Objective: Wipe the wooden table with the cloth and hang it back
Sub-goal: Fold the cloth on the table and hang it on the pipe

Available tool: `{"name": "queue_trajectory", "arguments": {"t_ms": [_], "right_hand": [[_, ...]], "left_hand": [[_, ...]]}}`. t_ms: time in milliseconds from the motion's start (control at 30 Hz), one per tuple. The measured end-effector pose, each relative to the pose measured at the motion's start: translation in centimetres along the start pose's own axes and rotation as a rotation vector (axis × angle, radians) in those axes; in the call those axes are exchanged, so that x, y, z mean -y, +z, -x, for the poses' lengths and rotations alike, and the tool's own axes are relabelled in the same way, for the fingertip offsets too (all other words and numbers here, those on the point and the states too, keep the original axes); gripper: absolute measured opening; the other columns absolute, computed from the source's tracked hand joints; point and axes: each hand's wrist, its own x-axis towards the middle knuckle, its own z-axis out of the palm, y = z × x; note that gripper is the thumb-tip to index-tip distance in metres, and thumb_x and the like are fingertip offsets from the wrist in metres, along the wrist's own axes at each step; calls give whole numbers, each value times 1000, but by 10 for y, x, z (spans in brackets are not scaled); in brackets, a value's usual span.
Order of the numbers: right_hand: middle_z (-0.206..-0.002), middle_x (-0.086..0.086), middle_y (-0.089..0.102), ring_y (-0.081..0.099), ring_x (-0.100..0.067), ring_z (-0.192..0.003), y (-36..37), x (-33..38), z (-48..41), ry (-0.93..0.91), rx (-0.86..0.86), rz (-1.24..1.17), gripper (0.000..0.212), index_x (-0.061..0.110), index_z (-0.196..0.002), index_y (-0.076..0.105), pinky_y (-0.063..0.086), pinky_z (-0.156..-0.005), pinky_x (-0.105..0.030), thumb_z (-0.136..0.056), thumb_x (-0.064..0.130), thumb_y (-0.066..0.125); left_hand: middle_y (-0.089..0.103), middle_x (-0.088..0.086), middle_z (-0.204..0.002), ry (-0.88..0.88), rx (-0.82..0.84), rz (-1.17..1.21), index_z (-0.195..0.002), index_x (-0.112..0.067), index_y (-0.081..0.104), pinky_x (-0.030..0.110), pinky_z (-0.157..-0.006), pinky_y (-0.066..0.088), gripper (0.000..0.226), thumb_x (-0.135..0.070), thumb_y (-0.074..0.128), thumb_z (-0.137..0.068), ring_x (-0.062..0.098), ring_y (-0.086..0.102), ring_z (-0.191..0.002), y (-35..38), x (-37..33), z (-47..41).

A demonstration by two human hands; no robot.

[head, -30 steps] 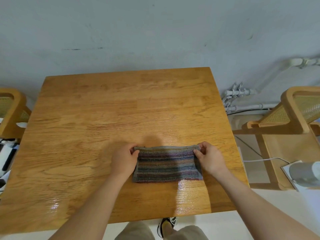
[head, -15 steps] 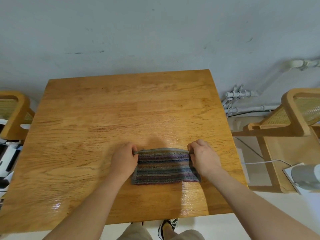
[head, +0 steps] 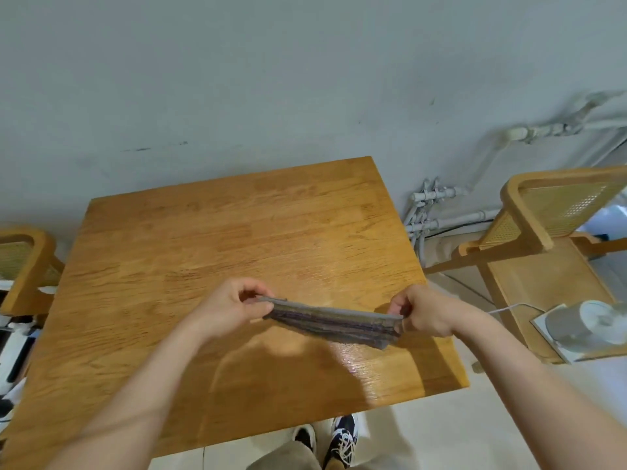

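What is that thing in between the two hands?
The striped cloth: the left hand pinches one end, the right hand the other, above the wooden table. The head view shows it.

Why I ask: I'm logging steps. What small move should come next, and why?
Probably carry the folded striped cloth off toward its hanging spot, which isn't in view: the left hand and right hand pinch its ends, and it hangs clear of the wooden table.

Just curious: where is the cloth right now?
In the head view, the cloth is stretched between the left hand and right hand, above the table, near its right edge.
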Motion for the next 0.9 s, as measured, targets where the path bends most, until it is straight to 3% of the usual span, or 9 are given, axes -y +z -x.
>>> {"name": "queue_trajectory", "arguments": {"t_ms": [100,167,267,367,467,567,667,800,900], "right_hand": [[-90,8,64,60,-14,-86,-8,11,26,39,49,164,18,26,-85,62,50,-73,-26,-81,11,73],[-118,5,56,54,-19,-110,-11,20,41,5,-2,229,35,27,-109,58,49,-91,-34,-79,25,77],[-134,11,50,48,-11,-123,-7,49,64,-258,-291,-145,63,31,-131,49,41,-104,-34,-76,34,80],[-97,5,67,64,-12,-90,3,72,76,-387,-491,-544,39,27,-106,61,54,-86,-41,-71,23,79],[-75,1,62,54,-7,-70,-2,79,91,-375,-590,-762,24,13,-98,69,48,-73,-30,-77,5,77],[-58,13,57,51,-2,-56,-11,73,112,-311,-685,-852,17,12,-96,74,46,-62,-20,-80,6,77],[-65,2,69,64,-11,-63,-21,62,132,-298,-744,-948,11,10,-87,73,55,-67,-29,-79,4,77],[-51,13,58,54,-2,-52,-37,39,154,-263,-794,-903,11,6,-88,69,44,-58,-20,-80,0,74],[-71,0,67,60,-12,-69,-50,15,170,-209,-840,-798,9,6,-84,69,51,-72,-29,-79,2,76]], "left_hand": [[69,-2,-84,165,76,-88,-85,-24,69,22,-70,48,11,-14,67,-86,16,63,-75,4,-50,3],[70,-7,-87,302,123,-206,-87,-26,69,21,-75,49,10,-17,66,-86,9,63,-81,14,-86,2],[68,-12,-86,502,152,-376,-94,-31,69,23,-74,46,13,-21,66,-86,5,60,-80,32,-129,9],[65,-7,-78,624,92,-424,-93,-31,62,30,-67,46,16,-19,67,-83,9,58,-73,41,-154,14],[66,-7,-76,645,41,-211,-89,-30,53,27,-65,47,25,-18,73,-79,3,56,-63,40,-166,18],[65,-7,-90,636,10,-7,-92,-26,51,24,-68,50,35,-25,81,-73,8,61,-70,38,-165,24],[63,0,-93,566,140,71,-96,-22,52,30,-74,51,40,-23,83,-71,17,61,-78,47,-155,25],[62,-4,-83,575,209,40,-91,-31,60,30,-71,47,29,-25,79,-70,9,52,-70,71,-160,18],[68,-3,-79,546,277,79,-85,-23,70,25,-71,49,15,-15,79,-76,6,57,-68,81,-181,9]]}}
